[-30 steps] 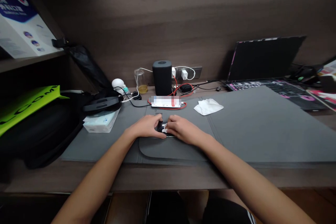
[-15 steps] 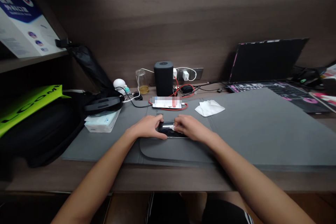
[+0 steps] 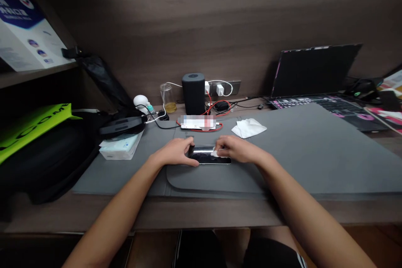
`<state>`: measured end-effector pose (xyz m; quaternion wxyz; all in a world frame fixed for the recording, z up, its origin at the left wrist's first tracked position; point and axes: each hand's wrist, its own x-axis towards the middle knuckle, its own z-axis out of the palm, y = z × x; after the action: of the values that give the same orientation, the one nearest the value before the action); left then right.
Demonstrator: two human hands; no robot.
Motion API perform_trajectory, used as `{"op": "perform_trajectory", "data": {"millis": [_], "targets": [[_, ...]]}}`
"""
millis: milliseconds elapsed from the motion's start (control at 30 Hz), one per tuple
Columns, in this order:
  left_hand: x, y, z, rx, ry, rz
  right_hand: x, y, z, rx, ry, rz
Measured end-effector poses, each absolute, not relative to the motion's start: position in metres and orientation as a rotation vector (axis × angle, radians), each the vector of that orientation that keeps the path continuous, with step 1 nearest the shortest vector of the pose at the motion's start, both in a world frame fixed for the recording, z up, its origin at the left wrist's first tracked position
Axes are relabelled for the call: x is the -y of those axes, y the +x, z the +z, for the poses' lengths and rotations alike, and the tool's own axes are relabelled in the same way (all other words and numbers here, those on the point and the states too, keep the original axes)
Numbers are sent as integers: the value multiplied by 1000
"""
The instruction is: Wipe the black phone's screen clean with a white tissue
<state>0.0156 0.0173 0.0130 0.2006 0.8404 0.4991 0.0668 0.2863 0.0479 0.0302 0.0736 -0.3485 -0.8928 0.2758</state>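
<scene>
A dark-screened phone (image 3: pixel 204 155) lies flat on the grey desk mat (image 3: pixel 292 155), long side towards me. My left hand (image 3: pixel 176 151) grips its left end, thumb along the near edge and fingers at the far edge. Pinched in my right hand (image 3: pixel 236 149) is a small white tissue (image 3: pixel 215 153), pressed against the right half of the screen. Beyond it lies a second phone (image 3: pixel 198 123) with a lit, partly blurred display and a red cable. A folded white wipe (image 3: pixel 248 128) rests on the mat, past my right hand.
A tissue pack (image 3: pixel 121 147) and a black bag (image 3: pixel 56 159) are at the left. Along the wall stand a glass jar (image 3: pixel 168 98), a black speaker (image 3: pixel 193 94), chargers and cables. An open laptop (image 3: pixel 315 73) is at the right, a white-blue box (image 3: pixel 29 33) on the shelf.
My right hand has slid to the right across the phone screen with the tissue, uncovering the phone's right end. My left hand keeps its hold. The view has shifted slightly.
</scene>
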Motion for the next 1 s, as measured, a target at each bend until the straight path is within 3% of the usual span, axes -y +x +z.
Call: {"op": "perform_trajectory", "data": {"millis": [100,400,733,1000], "targets": [[-17,16,15,-1395,2337,189,-48,291,33,2699,-1097,909],[-16,16,13,-1412,2369,205,-26,232,15,2667,-1041,481],[-16,16,16,-1392,2355,182,-47,283,31,2672,-1166,805],[-14,17,16,-1403,2372,210,-24,224,12,2615,-996,565]]}}
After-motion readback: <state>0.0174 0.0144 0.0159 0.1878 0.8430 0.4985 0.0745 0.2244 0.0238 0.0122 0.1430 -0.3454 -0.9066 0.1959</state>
